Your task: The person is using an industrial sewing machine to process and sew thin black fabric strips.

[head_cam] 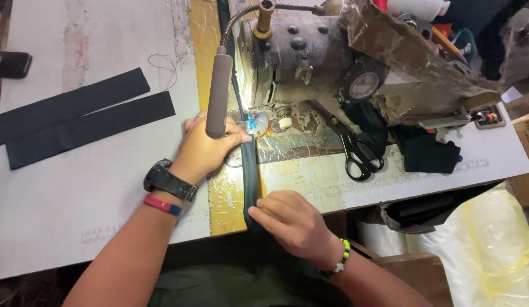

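Note:
A narrow black fabric strip (pixel 250 176) runs from the table's front edge up to the needle area of a worn grey sewing machine (pixel 310 57). My left hand (pixel 204 148) rests flat on the table with its fingertips on the strip's upper part, close to the presser foot (pixel 253 120). My right hand (pixel 290 219) pinches the strip's lower end at the table edge. A watch and a red band sit on my left wrist; a beaded bracelet is on my right wrist.
Two long black fabric strips (pixel 88 122) lie on the white table (pixel 59 193) at left. Black scissors (pixel 358 150) and a pile of black cloth (pixel 423 150) lie right of the needle. A gooseneck lamp (pixel 219 94) hangs over my left hand. Plastic-wrapped rolls (pixel 492 250) stand at lower right.

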